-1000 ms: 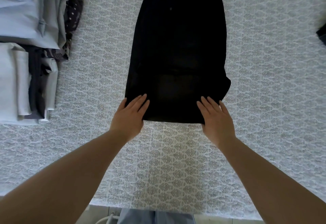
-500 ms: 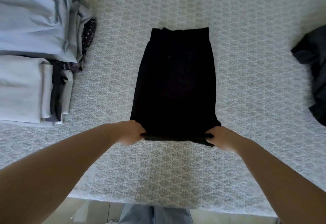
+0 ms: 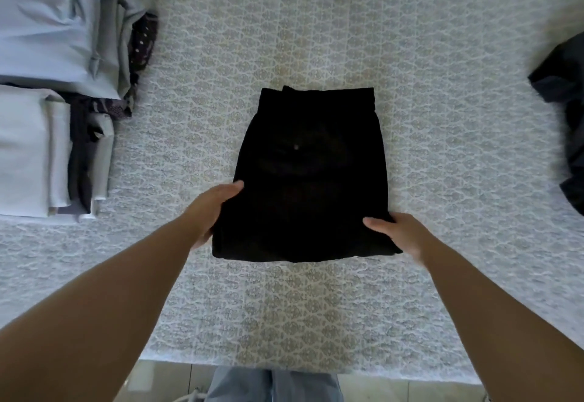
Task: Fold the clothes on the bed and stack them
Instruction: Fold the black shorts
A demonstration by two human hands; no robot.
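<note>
Head view: a black garment (image 3: pixel 311 180) lies in the middle of a bed (image 3: pixel 442 117) covered in pale patterned fabric, with the person's two bare arms reaching to its near end.
Change in garment: half a second ago it lay long and flat with both hands pinching its near hem; now the near end is lifted and carried over toward the far end, so the piece is shorter and thicker.
Change in hands: a second ago both lay flat on the near corners; now each grips a side.
Left hand (image 3: pixel 211 208): holds the garment's left edge, thumb on top, fingers tucked under the cloth and hidden.
Right hand (image 3: pixel 401 232): holds the near right corner, thumb on top, fingers hidden beneath.
Garment edges: the far edge is straight with a waistband-like strip; the near edge is a rounded fold, raised slightly off the bed.
Folded stack (image 3: pixel 47 148): pale and dark pieces piled at the left edge, well apart from the garment.
Second pile (image 3: pixel 63 22): light blue cloth over a dotted dark piece, further back on the left, touching the folded stack.
Dark clothing (image 3: pixel 565 123): unfolded heap at the right edge, well apart.
Open room: bare bed surface on both sides of the garment, beyond its far edge, and between it and the near edge of the bed.
Near edge: the person's jeans (image 3: pixel 275 386) show below it.
</note>
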